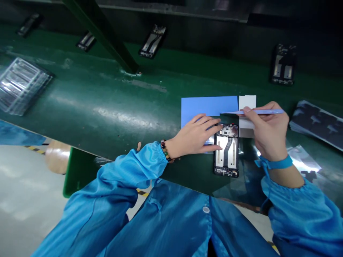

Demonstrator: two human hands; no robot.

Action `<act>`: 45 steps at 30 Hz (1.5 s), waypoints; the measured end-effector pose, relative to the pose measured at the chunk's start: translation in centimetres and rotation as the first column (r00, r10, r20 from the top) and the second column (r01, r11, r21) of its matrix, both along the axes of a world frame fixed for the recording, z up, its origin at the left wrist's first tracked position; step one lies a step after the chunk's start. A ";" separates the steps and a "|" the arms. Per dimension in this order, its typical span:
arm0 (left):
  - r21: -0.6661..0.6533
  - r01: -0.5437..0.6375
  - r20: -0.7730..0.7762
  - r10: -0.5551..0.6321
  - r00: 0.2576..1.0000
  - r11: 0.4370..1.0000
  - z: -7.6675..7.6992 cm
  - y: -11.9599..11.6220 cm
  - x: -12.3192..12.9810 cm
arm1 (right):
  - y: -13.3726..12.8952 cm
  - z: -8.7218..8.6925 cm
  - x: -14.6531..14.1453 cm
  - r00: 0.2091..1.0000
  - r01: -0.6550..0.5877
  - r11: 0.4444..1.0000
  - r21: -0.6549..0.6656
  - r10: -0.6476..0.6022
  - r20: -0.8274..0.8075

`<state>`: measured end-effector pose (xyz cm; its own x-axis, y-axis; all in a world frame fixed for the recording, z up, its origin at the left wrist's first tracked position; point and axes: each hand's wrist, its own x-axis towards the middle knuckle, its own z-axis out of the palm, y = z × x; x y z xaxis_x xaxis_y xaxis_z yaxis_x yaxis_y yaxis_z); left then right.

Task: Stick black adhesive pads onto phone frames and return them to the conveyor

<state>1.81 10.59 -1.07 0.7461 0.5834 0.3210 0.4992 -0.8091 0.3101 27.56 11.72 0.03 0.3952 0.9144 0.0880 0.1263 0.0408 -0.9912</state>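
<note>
An opened phone body (226, 151) lies on the green bench in front of me, its metal plate, dark ribbon cable and circuit board bare. At its left edge rests my left hand (197, 137), fingers spread, with thumb and fingertips touching the frame. Pinched in my right hand (269, 125) is a pair of light purple tweezers (257, 112); the tips point left, just above the phone's top end. Behind the phone lies a blue sheet (209, 106), partly covered by my left hand. A white card (247, 123) sits beside it, under the tweezers.
Several more phone bodies (152, 41) lie along the back strip. A green post (107, 39) rises from the bench at left. Clear plastic trays (23, 85) are stacked far left. Dark printed film sheets (318, 123) and a clear film piece (302, 159) lie at right.
</note>
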 end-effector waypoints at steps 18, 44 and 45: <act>-0.096 -0.026 0.125 0.038 0.991 0.995 -0.4 0.2 1.7 | -7.6 -1.6 0.2 0.996 0.059 0.996 -0.060 -0.055 0.073; 0.082 0.086 -0.032 -0.084 0.996 0.993 -0.2 0.6 1.5 | -16.3 -0.6 6.9 0.836 0.549 0.831 -0.090 -0.546 0.053; 0.076 0.079 -0.026 -0.077 0.997 0.994 -0.2 0.6 1.4 | -16.5 -0.9 6.8 0.828 0.560 0.825 -0.078 -0.558 0.045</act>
<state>3.24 11.16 -1.30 0.7963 0.4972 0.3446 0.4397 -0.8669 0.2348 34.37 -4.77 -0.92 0.8402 0.5412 0.0342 0.1209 -0.1255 -0.9847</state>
